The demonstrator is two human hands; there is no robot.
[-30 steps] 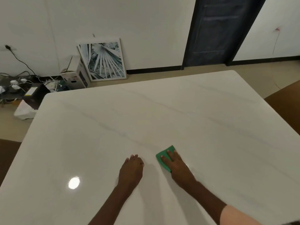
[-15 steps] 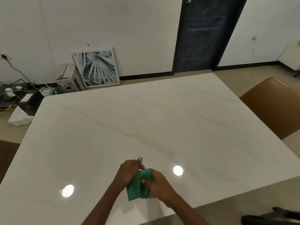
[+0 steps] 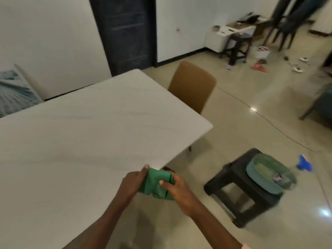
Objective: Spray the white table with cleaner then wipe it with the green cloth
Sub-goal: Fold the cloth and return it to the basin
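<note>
over the near right edge of the white table (image 3: 86,141), both hands have the green cloth (image 3: 155,183) bunched between them, lifted clear of the top as far as one can judge. the left hand (image 3: 132,182) pinches the cloth's left side, thumb up along its upper edge, and the right hand (image 3: 177,186) is closed on its right side with the thumb pressed into the fabric; so both hands are clamped on the cloth, none of it spread flat.

by my reading the wiping is either finished or paused: the cloth is gathered up (perhaps being folded or refolded), and the visible tabletop carries nothing. whether it was sprayed i cannot say, since no wet sheen or droplets show through the motion blur. no spray bottle can be made out with any certainty.

left of the hands, the table's left part runs out of view, so that area cannot be checked. a framed print (image 3: 14,87) behind the far edge is cut off at the left. past the far right corner stands a brown chair (image 3: 192,85). further right on the floor, a dark stool (image 3: 239,193) carries a green basin (image 3: 269,175) whose contents are too smeared to name, and a small blue thing (image 3: 303,163) beyond it is equally unclear.
</note>
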